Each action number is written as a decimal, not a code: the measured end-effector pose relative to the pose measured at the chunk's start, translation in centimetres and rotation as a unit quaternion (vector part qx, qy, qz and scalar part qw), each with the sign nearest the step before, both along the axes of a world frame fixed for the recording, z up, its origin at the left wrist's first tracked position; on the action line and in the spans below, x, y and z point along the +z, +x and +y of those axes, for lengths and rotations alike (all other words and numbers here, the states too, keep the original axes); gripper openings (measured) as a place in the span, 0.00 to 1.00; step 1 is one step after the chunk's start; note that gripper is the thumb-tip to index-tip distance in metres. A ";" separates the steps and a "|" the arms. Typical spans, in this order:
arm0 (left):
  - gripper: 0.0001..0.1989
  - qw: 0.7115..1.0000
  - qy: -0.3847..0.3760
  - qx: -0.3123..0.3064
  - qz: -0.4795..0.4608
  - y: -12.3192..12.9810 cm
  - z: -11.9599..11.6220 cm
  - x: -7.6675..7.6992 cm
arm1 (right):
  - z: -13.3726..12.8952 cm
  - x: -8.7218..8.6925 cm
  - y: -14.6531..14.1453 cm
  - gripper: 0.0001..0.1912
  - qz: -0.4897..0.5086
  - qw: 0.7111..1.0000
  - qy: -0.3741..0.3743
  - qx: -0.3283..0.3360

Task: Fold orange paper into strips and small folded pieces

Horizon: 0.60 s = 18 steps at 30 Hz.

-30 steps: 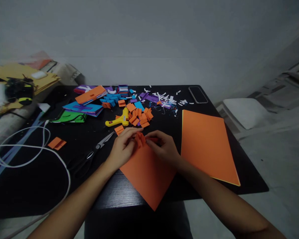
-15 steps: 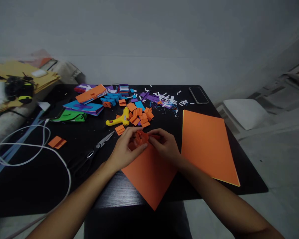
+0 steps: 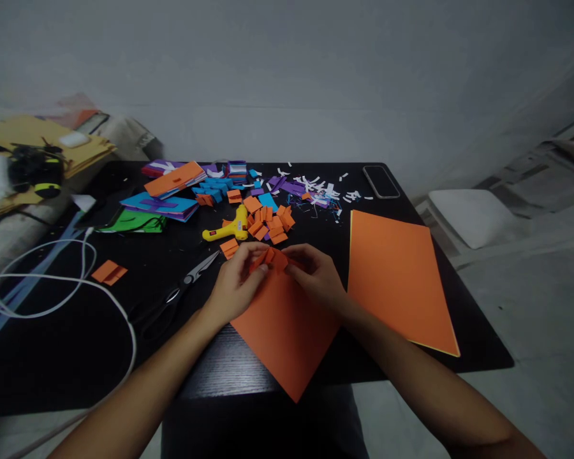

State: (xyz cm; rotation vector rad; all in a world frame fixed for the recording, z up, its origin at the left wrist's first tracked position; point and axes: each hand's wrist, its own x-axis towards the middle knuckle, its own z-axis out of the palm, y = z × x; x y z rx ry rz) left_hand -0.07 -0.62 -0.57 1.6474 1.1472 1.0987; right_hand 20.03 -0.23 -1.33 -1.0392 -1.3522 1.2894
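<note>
An orange paper sheet lies turned cornerwise in front of me, one corner pointing at the table's front edge. My left hand closes on its folded far end from the left, thumb on top. From the right, my right hand pinches the same folded part between thumb and fingers. Raised orange folds show between the two hands; the fingertips underneath are hidden. Just beyond my hands is a heap of small folded orange paper pieces. A yellow glue gun rests beside the heap.
Scissors lie left of my hands, near a white cable. A stack of orange sheets is on the right, with a phone behind it. Paper scraps and folded coloured papers cover the table's back.
The left thumb has drawn back toward the left along the folds, and the folded end now shows flatter and wider between my hands. The sheet has barely moved.
</note>
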 end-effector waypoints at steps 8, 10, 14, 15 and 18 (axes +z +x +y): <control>0.12 0.997 -0.064 0.028 -0.031 0.3 0.1 0.6 | -0.3 0.3 0.1 0.16 -0.044 0.999 0.028 0.012; 0.12 0.995 -0.080 0.024 -0.054 0.4 0.2 0.7 | -0.4 0.6 0.2 0.17 -0.045 0.999 0.022 0.019; 0.13 0.990 -0.105 0.015 -0.094 0.5 0.4 0.8 | -0.6 1.0 0.4 0.17 -0.013 0.999 0.000 0.035; 0.13 0.988 -0.110 0.012 -0.104 0.4 0.5 0.8 | -0.6 1.1 0.4 0.17 -0.007 0.999 0.000 0.038; 0.14 0.984 -0.125 0.003 -0.127 0.4 0.6 0.8 | -0.6 1.2 0.4 0.11 -0.014 0.999 0.012 0.048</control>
